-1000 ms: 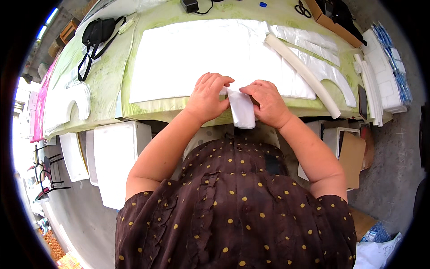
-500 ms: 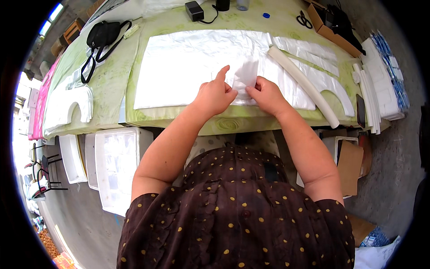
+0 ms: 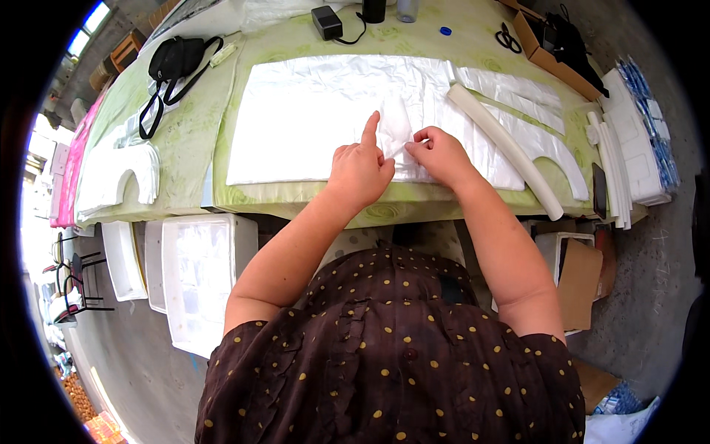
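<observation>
A stack of thin white plastic bags [image 3: 296,122] lies flat before me, with a curved handle cutout at its right end. My left hand [image 3: 359,169] rests over the near middle of the stack, index finger stretched away from me and the other fingers curled; what they hold, if anything, is hidden. Close by on the right, my right hand [image 3: 441,157] pinches the edge of a thin plastic bag [image 3: 394,126] between thumb and fingertips. Across the stack's right part slants a long cream-coloured tube [image 3: 506,152], apart from both hands.
A black shoulder bag [image 3: 176,61] and more white bags [image 3: 118,176] lie to the left. Toward the back are a black power adapter [image 3: 326,23], scissors [image 3: 508,38] and a cardboard box [image 3: 551,52]. White rolls [image 3: 608,166] lie right; white bins [image 3: 198,277] stand below the table.
The lifted bag flap between my hands has sunk lower toward the stack. My right hand's fingers have shifted slightly, and the whole view has moved a little.
</observation>
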Demonstrator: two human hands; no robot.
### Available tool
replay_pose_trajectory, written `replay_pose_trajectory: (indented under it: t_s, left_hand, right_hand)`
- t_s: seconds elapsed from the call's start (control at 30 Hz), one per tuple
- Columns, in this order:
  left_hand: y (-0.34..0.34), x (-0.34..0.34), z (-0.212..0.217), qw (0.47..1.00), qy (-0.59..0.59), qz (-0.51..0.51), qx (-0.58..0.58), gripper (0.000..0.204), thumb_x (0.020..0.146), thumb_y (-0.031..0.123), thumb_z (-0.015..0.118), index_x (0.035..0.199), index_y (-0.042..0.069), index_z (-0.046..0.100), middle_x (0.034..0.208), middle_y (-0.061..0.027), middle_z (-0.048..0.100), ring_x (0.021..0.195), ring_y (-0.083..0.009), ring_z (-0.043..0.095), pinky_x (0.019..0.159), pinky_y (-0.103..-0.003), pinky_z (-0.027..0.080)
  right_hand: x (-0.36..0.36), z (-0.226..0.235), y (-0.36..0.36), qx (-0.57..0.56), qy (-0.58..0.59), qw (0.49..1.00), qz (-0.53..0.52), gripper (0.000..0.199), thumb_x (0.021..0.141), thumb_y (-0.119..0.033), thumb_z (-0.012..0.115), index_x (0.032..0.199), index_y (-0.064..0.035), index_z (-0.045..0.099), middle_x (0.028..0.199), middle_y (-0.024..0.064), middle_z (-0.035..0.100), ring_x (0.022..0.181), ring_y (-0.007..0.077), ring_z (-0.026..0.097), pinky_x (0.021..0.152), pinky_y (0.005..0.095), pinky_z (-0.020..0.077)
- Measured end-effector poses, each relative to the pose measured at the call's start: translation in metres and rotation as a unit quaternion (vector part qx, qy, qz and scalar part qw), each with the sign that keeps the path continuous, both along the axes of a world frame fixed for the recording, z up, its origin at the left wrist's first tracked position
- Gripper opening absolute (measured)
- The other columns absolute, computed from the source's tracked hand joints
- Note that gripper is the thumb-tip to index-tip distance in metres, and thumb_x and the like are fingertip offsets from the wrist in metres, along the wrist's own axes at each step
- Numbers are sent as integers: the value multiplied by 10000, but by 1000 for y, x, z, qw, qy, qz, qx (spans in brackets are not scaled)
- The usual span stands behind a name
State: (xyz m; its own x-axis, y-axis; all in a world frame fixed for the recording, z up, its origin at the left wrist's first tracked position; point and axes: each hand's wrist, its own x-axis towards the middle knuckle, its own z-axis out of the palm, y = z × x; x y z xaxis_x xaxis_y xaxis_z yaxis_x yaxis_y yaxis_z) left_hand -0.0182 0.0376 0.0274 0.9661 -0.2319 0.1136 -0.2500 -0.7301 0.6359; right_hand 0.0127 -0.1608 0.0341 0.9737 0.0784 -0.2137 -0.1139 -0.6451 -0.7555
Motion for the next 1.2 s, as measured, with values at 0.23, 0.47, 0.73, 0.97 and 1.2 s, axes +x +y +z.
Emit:
replay_pose_trajectory:
  t_s: [0.23, 0.47, 0.73, 0.97, 1.2]
  left_hand:
    - [4, 11, 12, 998, 64, 15, 13, 853, 890, 216, 644, 1595, 34, 199, 837, -80, 723, 776, -302, 704, 792, -416, 554]
    - [3, 13, 13, 984, -64, -15, 163, 734, 925, 312, 648, 1568, 120, 352, 1205, -80, 666, 1156, -305, 605, 1011, -495, 442]
    - [10, 31, -8, 951, -100, -203, 213, 791, 931, 600, 600, 1566, 183, 381, 1646, -105, 312, 1549, -320, 214, 1241, -595, 134]
    - [13, 5, 5, 908, -94, -334, 236, 864, 858, 519, 723, 1570, 187, 362, 1636, -72, 342, 1532, -291, 270, 1237, -611, 151]
    - [12, 8, 1, 919, -109, -343, 161, 794, 790, 329, 785, 1498, 162, 468, 1587, -88, 410, 1487, -295, 347, 1227, -582, 218]
  right_hand:
    - [-14, 0, 2, 16, -11, 1000, -4, 466, 845, -326, 746, 1207, -60, 621, 973, 71, 716, 876, 231, 689, 798, 352, 537]
    - [-11, 4, 8, -36, -11, 999, -16, 371, 855, -305, 726, 1139, -88, 625, 1031, 69, 721, 943, 254, 695, 831, 379, 538]
    - [-11, -5, 8, -45, -43, 998, -9, 327, 857, -288, 708, 1097, -83, 623, 993, 87, 725, 930, 267, 699, 825, 382, 540]
    - [-70, -2, -15, 54, -29, 997, 46, 237, 868, -176, 711, 1022, -33, 601, 878, 87, 669, 781, 207, 637, 736, 349, 521]
    - [-57, -11, -38, -78, -343, 924, 147, 298, 778, -78, 647, 1076, -86, 653, 1062, 96, 695, 1045, 344, 585, 938, 444, 461]
